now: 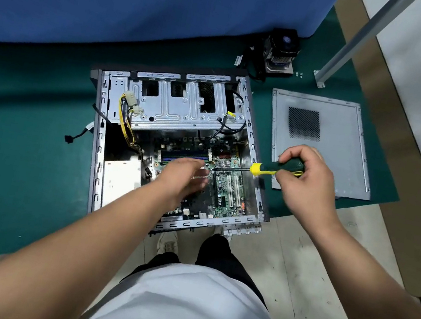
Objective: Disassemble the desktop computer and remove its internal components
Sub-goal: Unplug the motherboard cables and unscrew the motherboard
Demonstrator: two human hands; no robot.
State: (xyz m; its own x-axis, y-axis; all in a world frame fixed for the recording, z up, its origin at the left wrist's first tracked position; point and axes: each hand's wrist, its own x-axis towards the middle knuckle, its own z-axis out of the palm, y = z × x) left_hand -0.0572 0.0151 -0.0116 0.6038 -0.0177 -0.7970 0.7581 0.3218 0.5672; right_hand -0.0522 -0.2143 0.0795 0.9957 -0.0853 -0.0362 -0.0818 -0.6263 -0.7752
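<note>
While right hand (pixel 305 176) grips screwdriver (pixel 276 169), motherboard (pixel 222 187) lettering unreadable, left hand (pixel 182 175) blurred

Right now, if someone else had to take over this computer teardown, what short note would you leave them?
Right hand: grips the screwdriver, shaft pointing into the case.
Left hand: open over the motherboard, blurred.
Done: side panel off, lying right of the case; cooler fan out, behind it, small screws beside.
Left: motherboard, power supply, yellow cables, drive cage.
</note>
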